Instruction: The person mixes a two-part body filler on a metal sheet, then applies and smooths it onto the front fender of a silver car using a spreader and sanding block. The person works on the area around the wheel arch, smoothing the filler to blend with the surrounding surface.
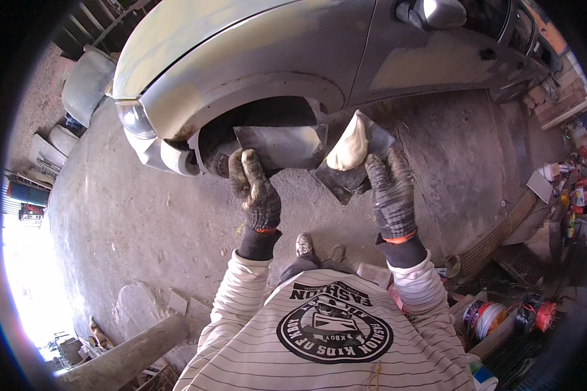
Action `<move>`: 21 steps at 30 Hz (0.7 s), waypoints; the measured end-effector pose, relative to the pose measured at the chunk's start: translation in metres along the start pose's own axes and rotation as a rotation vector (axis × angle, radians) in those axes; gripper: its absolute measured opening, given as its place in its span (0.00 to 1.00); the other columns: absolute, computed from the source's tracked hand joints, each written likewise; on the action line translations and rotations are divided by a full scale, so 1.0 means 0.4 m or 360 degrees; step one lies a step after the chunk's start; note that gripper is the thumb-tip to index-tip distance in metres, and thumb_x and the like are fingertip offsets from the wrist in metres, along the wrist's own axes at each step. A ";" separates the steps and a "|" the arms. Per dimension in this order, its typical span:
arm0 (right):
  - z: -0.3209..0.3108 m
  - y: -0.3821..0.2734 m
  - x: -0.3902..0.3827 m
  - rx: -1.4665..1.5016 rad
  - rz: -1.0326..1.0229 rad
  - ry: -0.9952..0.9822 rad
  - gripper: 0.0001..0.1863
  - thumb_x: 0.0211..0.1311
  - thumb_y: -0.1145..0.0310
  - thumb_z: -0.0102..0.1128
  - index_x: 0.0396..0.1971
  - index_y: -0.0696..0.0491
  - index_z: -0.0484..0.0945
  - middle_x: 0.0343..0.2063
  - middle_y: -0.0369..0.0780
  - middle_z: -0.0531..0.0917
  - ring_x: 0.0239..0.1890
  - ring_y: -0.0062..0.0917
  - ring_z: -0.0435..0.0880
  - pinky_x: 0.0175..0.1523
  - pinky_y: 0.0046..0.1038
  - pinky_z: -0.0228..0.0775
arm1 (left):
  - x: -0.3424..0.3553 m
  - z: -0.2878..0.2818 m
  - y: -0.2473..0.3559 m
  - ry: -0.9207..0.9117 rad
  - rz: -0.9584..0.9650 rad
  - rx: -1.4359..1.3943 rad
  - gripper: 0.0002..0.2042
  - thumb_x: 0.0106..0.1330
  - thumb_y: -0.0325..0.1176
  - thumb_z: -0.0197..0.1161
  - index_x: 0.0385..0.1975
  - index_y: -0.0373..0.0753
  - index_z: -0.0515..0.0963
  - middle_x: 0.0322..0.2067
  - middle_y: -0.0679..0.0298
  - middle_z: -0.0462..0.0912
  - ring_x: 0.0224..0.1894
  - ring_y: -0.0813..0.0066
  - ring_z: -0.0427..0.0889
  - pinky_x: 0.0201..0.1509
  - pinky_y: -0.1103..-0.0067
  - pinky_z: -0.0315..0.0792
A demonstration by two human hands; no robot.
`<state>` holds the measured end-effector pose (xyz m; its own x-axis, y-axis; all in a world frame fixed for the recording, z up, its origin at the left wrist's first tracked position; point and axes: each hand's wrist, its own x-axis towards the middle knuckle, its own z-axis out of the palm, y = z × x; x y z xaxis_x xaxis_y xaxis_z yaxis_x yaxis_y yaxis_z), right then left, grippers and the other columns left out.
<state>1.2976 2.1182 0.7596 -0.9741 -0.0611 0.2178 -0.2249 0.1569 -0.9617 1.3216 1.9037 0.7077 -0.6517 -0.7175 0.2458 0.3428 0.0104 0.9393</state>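
the sheet (284,146) in your left hand (257,192) is left of the paste (350,146) on the plate (340,183) in your right hand (392,195); the car (293,58) stands beyond.

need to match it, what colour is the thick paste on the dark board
The thick, smooth paste is creamy off-white, clearest in the head view.

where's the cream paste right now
In the head view, the cream paste is just right of centre, on the dark plate in the right hand, right of the grey sheet.
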 end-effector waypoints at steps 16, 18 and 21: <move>0.049 0.042 0.034 -0.0216 0.0093 -0.0127 0.18 0.75 0.67 0.55 0.58 0.60 0.75 0.46 0.42 0.84 0.47 0.21 0.81 0.55 0.25 0.73 | -0.029 -0.057 0.017 -0.0525 0.0793 0.0463 0.13 0.77 0.29 0.53 0.54 0.28 0.74 0.52 0.56 0.77 0.55 0.71 0.75 0.62 0.77 0.67; 0.059 0.033 0.045 -0.0234 0.0011 -0.0127 0.18 0.74 0.68 0.55 0.58 0.60 0.75 0.47 0.42 0.84 0.47 0.21 0.81 0.55 0.26 0.73 | -0.033 -0.060 0.018 -0.0583 0.0843 0.0517 0.14 0.77 0.31 0.53 0.54 0.27 0.73 0.53 0.54 0.76 0.56 0.69 0.74 0.63 0.76 0.67; 0.072 0.012 0.059 -0.0268 -0.0061 -0.0119 0.17 0.74 0.68 0.55 0.58 0.60 0.75 0.47 0.42 0.84 0.48 0.22 0.81 0.56 0.27 0.73 | -0.033 -0.060 0.028 -0.0695 0.0778 0.0528 0.12 0.75 0.27 0.53 0.51 0.26 0.75 0.49 0.50 0.80 0.50 0.64 0.80 0.57 0.74 0.71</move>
<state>1.2742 2.0890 0.7554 -0.9616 -0.1424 0.2345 -0.2686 0.3154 -0.9101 1.3502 1.8967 0.7093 -0.7108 -0.2349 0.6630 0.4855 0.5181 0.7041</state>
